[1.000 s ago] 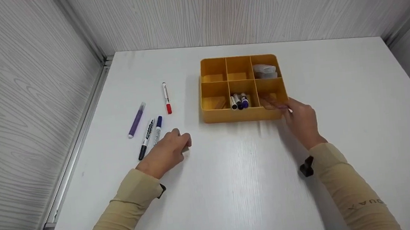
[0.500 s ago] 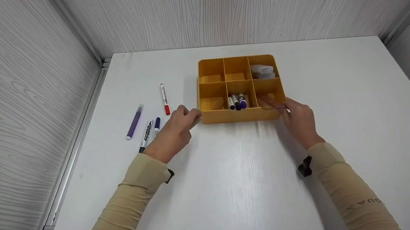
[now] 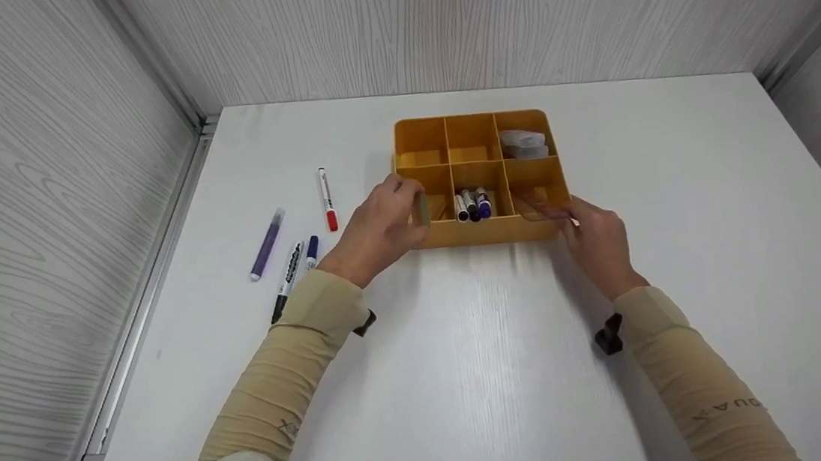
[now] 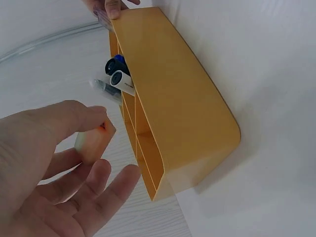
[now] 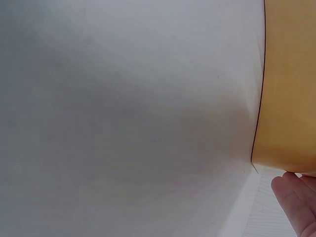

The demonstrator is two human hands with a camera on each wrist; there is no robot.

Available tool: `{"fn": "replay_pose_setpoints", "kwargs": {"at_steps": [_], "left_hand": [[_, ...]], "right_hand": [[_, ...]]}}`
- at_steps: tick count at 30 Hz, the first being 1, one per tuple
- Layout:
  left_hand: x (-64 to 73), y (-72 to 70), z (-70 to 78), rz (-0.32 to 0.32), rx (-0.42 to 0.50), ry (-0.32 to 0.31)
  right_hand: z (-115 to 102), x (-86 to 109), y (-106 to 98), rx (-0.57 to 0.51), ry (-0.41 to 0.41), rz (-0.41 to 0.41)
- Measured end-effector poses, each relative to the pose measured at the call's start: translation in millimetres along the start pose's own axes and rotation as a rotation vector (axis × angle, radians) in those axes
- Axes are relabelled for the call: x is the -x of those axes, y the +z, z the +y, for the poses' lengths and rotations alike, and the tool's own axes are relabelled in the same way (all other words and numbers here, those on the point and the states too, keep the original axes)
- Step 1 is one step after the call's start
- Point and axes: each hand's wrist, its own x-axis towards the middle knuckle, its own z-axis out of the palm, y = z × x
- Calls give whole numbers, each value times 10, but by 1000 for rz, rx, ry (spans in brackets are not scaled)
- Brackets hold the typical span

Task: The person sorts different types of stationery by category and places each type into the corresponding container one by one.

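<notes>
My left hand [image 3: 383,222] is over the front-left compartment of a yellow six-compartment organizer box [image 3: 486,232]. Between its thumb and fingers it pinches a small pale block [image 4: 94,143], held just above the rim; the block's kind is unclear. The other fingers are spread loosely. At the box's front-right corner, my right hand [image 3: 600,246] grips the rim, with the thumb on top and fingers along the side. Several capped markers [image 3: 474,205] lean in the front middle compartment. A see-through, pinkish flat piece [image 3: 540,207] pokes from the front-right one, beside my right thumb.
Left of the box lie a red-capped marker [image 3: 328,199], a purple marker [image 3: 267,246], a black marker [image 3: 287,281] and a blue-capped marker [image 3: 312,251] partly behind my left arm. Whitish translucent items [image 3: 524,144] sit in the back-right compartment. Panels [image 3: 466,22] enclose the white table [image 3: 499,372].
My left hand has moved from beside the loose markers, rightward and away from me, to over the box's front-left compartment, carrying the pale block. The right hand has stayed at the corner.
</notes>
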Motion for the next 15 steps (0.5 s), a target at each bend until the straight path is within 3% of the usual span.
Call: {"fn": "replay_pose_setpoints", "kwargs": {"at_steps": [6, 9, 15], "left_hand": [[-166, 58, -12, -15, -55, 11], [-239, 76, -24, -25, -38, 3], [-415, 126, -23, -127, 43, -101]], "right_hand": [[14, 1, 4, 15, -3, -11], [13, -3, 9, 16, 1, -10], [-1, 4, 4, 10, 0, -6]]}}
